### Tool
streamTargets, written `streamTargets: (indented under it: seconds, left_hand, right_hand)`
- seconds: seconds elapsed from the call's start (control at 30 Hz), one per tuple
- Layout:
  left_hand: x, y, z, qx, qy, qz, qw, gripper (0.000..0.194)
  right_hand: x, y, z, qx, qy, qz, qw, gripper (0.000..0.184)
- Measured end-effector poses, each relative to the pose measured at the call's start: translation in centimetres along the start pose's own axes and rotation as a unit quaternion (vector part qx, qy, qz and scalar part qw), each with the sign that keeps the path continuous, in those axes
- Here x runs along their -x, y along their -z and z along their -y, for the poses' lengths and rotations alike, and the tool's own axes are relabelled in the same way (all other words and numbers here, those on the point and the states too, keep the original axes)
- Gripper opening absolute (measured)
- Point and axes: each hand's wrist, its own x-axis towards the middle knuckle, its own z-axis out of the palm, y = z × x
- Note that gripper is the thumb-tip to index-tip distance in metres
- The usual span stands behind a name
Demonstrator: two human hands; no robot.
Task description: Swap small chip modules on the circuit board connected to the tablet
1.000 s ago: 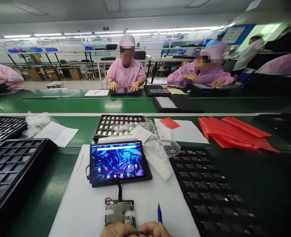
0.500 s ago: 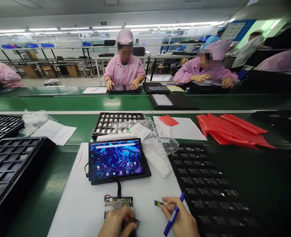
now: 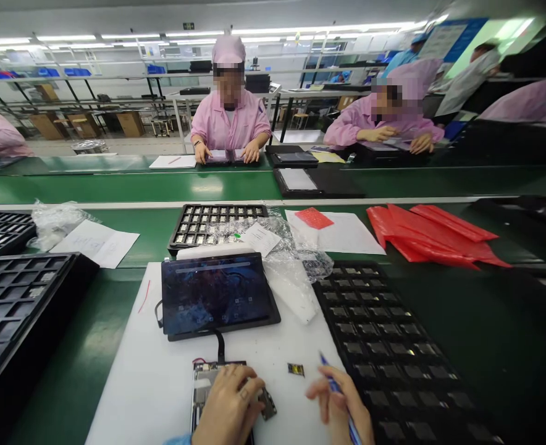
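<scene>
Fingers of right hand (image 3: 335, 405) pinch pen (image 3: 342, 405); left hand (image 3: 229, 408) covers board (image 3: 208, 386).

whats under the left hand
The left hand rests on a bare circuit board lying on the white mat; a black cable runs up to the tablet. Most of the board is covered.

Fluorescent strip lights (image 3: 273, 31) are glowing along the ceiling, far beyond the hands. Metal shelving (image 3: 69, 80) with blue bins is lining the back wall, and cardboard boxes (image 3: 83, 123) are sitting on the pale floor beneath. Green conveyor benches (image 3: 115, 185) are stretching across between.
</scene>
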Motion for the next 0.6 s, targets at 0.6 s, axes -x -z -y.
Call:
streamTargets:
  seconds: [0.6]
  left_hand:
    - [2.2, -2.0, 1.0, -0.060, -0.226, -0.066, 0.970, 0.028]
  right_hand:
    - [0.8, -5.3, 2.0, 0.069, 0.158, 0.059, 0.983, 0.032]
